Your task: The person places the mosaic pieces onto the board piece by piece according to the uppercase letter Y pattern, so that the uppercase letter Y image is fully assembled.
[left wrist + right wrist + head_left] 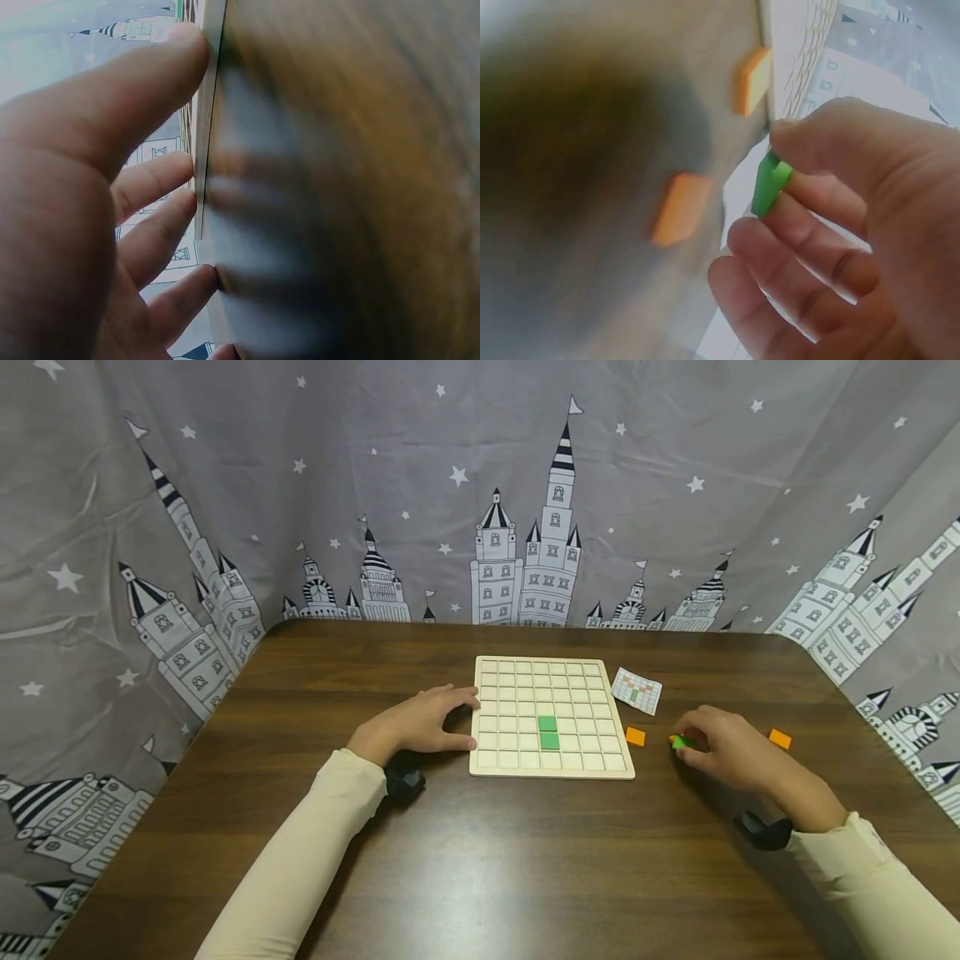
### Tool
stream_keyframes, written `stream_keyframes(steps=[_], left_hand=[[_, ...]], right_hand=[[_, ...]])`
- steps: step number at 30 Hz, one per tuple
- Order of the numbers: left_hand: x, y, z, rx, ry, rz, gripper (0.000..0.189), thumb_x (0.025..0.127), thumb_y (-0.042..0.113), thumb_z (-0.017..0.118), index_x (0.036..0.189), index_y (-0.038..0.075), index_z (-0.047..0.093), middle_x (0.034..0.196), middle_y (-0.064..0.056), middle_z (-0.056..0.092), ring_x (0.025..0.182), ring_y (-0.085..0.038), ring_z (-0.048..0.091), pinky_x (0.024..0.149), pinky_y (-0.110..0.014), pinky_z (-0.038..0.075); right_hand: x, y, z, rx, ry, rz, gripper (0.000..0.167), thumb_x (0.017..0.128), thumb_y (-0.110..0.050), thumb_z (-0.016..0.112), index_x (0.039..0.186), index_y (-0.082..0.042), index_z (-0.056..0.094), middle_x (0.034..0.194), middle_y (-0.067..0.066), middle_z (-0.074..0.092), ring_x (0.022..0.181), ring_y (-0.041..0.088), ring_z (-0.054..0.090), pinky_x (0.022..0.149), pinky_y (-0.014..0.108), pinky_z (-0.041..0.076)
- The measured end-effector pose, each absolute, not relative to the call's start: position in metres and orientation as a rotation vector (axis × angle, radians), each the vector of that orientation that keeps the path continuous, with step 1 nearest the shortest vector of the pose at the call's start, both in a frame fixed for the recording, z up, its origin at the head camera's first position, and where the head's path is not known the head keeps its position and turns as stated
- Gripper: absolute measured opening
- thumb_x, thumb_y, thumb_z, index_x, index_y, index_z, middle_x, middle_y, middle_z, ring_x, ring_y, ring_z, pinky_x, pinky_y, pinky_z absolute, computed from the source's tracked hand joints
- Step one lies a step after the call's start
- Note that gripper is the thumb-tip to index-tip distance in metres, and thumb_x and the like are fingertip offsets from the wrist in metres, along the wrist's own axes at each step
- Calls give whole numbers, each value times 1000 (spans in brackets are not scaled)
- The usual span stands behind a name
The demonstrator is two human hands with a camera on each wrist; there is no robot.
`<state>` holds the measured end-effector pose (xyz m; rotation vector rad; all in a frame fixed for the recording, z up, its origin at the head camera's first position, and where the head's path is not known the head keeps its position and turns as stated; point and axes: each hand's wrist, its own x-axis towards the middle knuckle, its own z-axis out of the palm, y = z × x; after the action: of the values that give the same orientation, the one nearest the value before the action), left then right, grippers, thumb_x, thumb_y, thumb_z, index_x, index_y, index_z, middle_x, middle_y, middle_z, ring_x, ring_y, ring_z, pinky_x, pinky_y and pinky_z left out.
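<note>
Pinching a green tile [770, 187] above the worktop [450, 860], the right hand [723, 747] lies right of the grid board [528, 724], an orange tile [635, 737] between them; the left hand [420, 722], thumb and fingers apart, touches the board's left edge.

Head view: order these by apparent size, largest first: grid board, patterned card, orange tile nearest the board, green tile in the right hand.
1. Grid board
2. Patterned card
Not ranked: orange tile, green tile; the right hand partly covers the green one.
</note>
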<state>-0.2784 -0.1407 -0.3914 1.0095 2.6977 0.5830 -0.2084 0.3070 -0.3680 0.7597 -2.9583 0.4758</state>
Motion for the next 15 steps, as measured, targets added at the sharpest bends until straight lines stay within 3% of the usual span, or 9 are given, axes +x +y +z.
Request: stream_keyframes(steps=[10,15], left_hand=[[-277,-142,-392,985,2696,579,60,92,43,74,139,10,56,160,-12,36,147,-42,25,113,-67,21],[-276,-142,-391,978,2685,579,59,92,41,74,139,10,56,160,-12,36,148,-42,25,114,-66,21]], right_hand=[[-264,242,-351,976,-2903,422,22,88,-7,77,107,1,70,97,8,63,87,26,64,74,42,55],[-288,206,-353,1081,-2896,462,23,89,-6,75,110,1,70,101,10,64,93,28,64,81,44,54]])
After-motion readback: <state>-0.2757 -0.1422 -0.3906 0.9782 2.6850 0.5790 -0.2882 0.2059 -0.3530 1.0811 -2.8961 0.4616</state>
